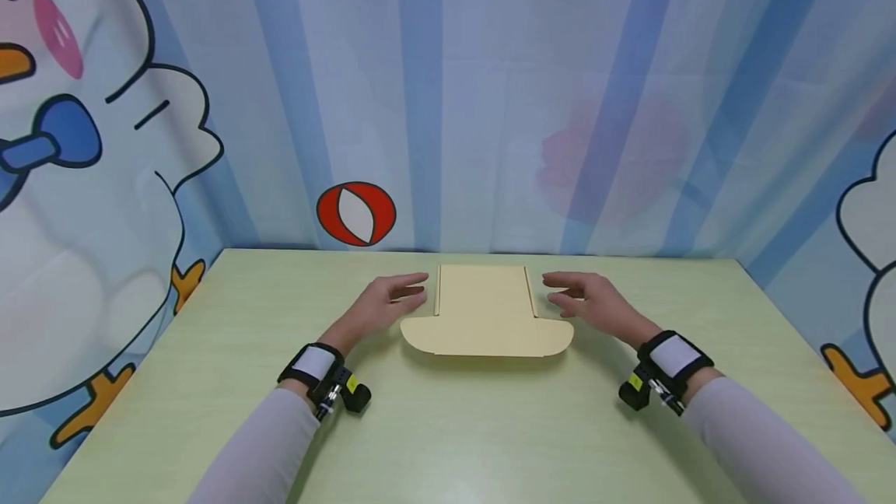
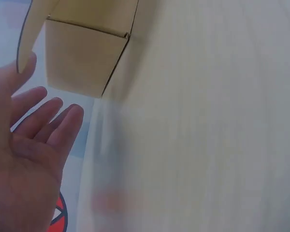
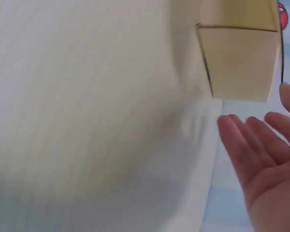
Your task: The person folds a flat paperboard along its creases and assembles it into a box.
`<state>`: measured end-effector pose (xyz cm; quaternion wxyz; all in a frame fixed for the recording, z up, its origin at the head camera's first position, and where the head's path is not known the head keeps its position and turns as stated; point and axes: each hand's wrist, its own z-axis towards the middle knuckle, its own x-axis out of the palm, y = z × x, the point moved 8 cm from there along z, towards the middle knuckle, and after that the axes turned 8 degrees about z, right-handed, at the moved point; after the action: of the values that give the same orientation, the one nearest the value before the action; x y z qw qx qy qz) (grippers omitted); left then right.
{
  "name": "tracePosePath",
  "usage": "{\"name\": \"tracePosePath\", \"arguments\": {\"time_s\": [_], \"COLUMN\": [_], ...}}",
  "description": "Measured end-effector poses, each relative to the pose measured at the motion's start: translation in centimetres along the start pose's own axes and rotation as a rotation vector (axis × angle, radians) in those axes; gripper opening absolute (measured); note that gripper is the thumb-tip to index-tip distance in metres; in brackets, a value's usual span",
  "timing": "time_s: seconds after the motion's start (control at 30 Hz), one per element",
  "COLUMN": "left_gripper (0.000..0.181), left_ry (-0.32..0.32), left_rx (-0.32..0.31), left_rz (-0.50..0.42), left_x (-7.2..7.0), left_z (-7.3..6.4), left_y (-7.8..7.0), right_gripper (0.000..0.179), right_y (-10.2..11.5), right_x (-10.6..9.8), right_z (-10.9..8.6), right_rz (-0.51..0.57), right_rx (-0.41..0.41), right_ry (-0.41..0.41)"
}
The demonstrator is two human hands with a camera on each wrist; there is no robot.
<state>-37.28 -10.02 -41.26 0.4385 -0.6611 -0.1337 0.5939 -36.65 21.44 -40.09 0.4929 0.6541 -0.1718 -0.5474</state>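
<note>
A tan cardboard box (image 1: pixel 486 294) stands near the back of the table. Its lid panel faces up, and a wide flap (image 1: pixel 487 337) with rounded ends spreads toward me. My left hand (image 1: pixel 392 302) is at the box's left side, fingers loosely extended. In the left wrist view, the flap's edge overlaps the thumb, and the other fingers of the left hand (image 2: pixel 38 145) hold nothing. On the opposite side is my right hand (image 1: pixel 588 302), fingers relaxed and slightly bent. The right wrist view shows the fingertips of this hand just off the box's side wall (image 3: pixel 239 63).
The pale wooden table (image 1: pixel 476 434) extends in front of the box and to both sides. Behind it hangs a blue striped cloth (image 1: pixel 476 99) printed with cartoon figures and a red and white ball. A strapped camera (image 1: pixel 357 393) sits on each wrist.
</note>
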Motion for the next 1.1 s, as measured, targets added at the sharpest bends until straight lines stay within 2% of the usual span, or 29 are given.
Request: {"name": "tracePosePath", "arguments": {"time_s": [0.07,0.13,0.2,0.37,0.57,0.73,1.1], "left_gripper": [0.055,0.058,0.060,0.062,0.062,0.061,0.060], "left_ry": [0.045,0.082,0.114,0.170,0.159,0.143,0.177], "left_rx": [-0.013,-0.027,-0.034,0.001,-0.020,-0.053,-0.124], "left_rz": [-0.059,-0.100,-0.131,-0.178,-0.144,-0.150,-0.202], "left_x": [0.6,1.1,1.6,2.5,2.5,2.4,1.3], "left_z": [0.1,0.1,0.1,0.3,0.0,-0.1,-0.8], "left_y": [0.0,0.1,0.2,-0.1,0.0,0.1,-0.2], "right_gripper": [0.055,0.059,0.061,0.062,0.063,0.065,0.060], "right_y": [-0.6,-1.0,-1.0,-0.5,-0.5,-0.5,0.1], "right_x": [0.8,1.6,2.2,2.9,2.7,2.7,2.2], "right_z": [0.1,0.2,0.2,0.1,0.0,-0.1,0.0], "right_rz": [0.113,0.181,0.222,0.280,0.277,0.301,0.300], "right_rx": [0.062,0.104,0.117,0.101,0.113,0.143,0.166], "right_ry": [0.053,0.093,0.122,0.158,0.163,0.178,0.237]}}
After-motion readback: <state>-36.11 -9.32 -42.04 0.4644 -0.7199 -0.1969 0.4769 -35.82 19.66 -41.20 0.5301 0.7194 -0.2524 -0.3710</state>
